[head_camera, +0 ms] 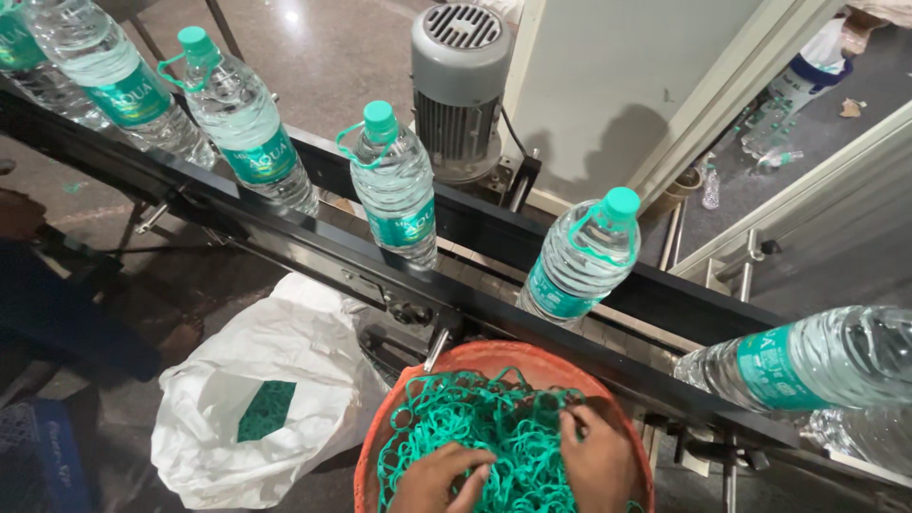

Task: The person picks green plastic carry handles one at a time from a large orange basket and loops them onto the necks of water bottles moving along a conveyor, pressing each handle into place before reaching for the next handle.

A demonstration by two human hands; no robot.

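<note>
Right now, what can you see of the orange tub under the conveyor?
The orange tub is round and looks like plastic, with its lower part cut off by the frame edge. It sits just below the black conveyor rail, beside a white sack. It is heaped with tangled green plastic loops. The left hand and right hand both dig into the loops.
</note>
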